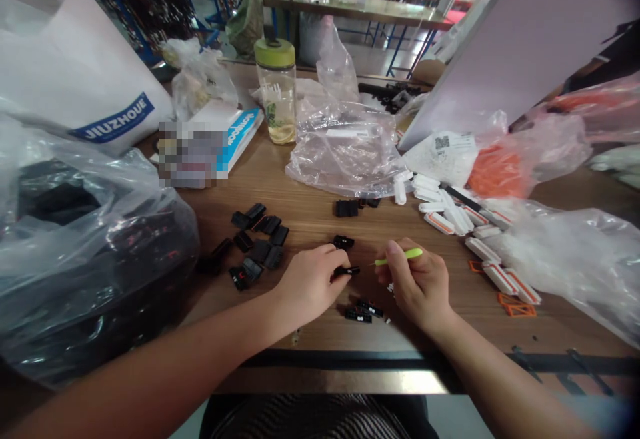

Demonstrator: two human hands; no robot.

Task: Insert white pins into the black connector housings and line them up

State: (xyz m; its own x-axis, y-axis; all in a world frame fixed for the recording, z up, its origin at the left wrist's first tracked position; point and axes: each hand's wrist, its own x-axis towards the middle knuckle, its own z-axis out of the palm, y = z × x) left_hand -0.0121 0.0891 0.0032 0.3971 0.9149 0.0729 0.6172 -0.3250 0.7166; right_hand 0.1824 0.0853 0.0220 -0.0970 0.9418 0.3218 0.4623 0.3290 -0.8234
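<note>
My left hand (315, 282) is closed on a small black part (346, 271), which sticks out from its fingertips to the right. A thin green tool (406, 255) is pinched in my right hand (417, 285), its fine tip pointing left toward the black part but apart from it. Just behind my left fingers lies another black piece (343, 241). Two black pieces with white dots (359, 316) rest on the table in front of the hands. Small white bits (391, 287) lie beside my right hand, partly hidden by it.
Black blocks (260, 250) are scattered left of my left hand. White parts (453, 212) and orange frames (517, 305) lie at the right. A black-filled plastic bag (100, 245) stands at the left. Farther back are a green-lidded bottle (276, 92) and a clear bag (345, 149).
</note>
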